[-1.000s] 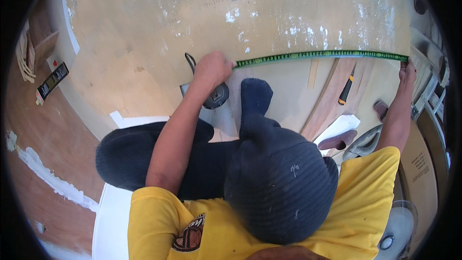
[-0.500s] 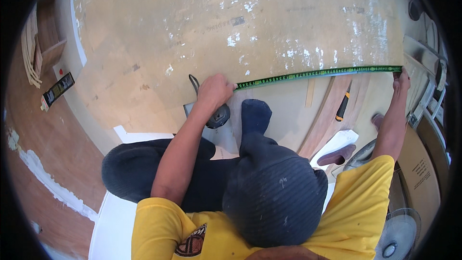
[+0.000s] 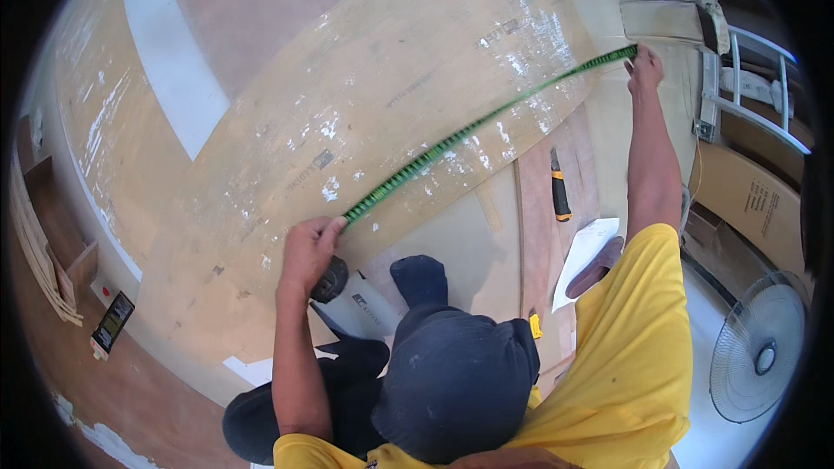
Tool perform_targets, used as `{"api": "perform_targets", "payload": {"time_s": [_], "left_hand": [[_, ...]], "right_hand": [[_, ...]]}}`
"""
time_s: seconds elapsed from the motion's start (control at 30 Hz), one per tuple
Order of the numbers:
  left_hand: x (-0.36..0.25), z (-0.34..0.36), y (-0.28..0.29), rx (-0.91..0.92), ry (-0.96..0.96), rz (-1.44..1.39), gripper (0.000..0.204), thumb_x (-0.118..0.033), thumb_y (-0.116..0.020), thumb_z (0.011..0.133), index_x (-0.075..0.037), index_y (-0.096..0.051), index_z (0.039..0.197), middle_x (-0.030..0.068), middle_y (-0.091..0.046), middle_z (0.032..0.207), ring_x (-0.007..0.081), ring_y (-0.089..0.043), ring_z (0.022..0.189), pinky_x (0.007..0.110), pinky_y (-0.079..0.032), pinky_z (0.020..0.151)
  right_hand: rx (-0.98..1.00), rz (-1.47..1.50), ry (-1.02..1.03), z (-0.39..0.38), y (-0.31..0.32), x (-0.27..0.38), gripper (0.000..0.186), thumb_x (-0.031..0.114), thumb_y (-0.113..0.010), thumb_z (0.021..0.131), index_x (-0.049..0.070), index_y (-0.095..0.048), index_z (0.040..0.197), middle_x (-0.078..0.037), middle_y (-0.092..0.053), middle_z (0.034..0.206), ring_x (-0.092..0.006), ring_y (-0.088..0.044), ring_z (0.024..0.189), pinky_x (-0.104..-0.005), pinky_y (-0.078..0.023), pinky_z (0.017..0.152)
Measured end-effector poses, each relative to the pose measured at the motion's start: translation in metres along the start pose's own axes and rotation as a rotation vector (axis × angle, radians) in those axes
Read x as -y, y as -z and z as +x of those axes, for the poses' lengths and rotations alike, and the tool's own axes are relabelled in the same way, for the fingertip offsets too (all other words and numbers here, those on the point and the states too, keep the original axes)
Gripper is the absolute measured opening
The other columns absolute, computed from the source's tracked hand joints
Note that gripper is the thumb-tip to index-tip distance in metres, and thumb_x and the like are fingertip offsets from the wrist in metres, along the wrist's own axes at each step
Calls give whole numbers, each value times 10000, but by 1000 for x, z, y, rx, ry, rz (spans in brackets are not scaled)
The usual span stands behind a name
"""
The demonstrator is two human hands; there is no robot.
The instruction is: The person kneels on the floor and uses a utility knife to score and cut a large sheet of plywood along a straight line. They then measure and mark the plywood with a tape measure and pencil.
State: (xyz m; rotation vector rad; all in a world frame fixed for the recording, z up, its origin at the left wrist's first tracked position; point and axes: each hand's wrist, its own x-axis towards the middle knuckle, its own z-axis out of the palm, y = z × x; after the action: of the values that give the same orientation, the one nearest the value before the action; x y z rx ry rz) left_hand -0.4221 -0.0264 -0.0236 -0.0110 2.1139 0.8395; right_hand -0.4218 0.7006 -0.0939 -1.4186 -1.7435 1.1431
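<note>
Two hands stretch our green tape measure [image 3: 473, 128] across the paint-flecked plywood sheet [image 3: 365, 113]. Our left hand [image 3: 306, 247] is closed on its near end, the case [image 3: 330, 280] beneath our palm. Our right hand [image 3: 645, 68] pins the far end at the sheet's corner; a yellow-handled knife [image 3: 559, 187] lies nearby.
</note>
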Motion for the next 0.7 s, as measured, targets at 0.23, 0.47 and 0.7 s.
{"api": "perform_targets", "payload": {"time_s": [0.23,0.47,0.7], "left_hand": [[4,26,35,-182,-3,11,390,-313,-636,954,19,-670,750,109,-576,585,184,-543,544,344,-444,563],[-6,33,53,-232,32,24,398,-315,-629,962,17,-660,744,112,-573,585,185,-536,545,341,-444,567],[-13,60,68,-358,33,126,402,-320,-630,958,18,-650,742,122,-562,589,202,-518,548,360,-443,580]], "right_hand": [[325,55,122,4,-98,21,367,214,-757,860,27,-650,1157,-45,-671,1015,-124,-634,858,-279,-487,736],[359,-45,160,18,-197,51,439,207,-762,836,14,-634,1209,-58,-668,1023,-168,-606,949,-331,-469,894],[472,-434,188,10,-227,75,573,295,-722,854,11,-564,1326,-120,-657,1186,-197,-617,1053,-338,-471,927]]}}
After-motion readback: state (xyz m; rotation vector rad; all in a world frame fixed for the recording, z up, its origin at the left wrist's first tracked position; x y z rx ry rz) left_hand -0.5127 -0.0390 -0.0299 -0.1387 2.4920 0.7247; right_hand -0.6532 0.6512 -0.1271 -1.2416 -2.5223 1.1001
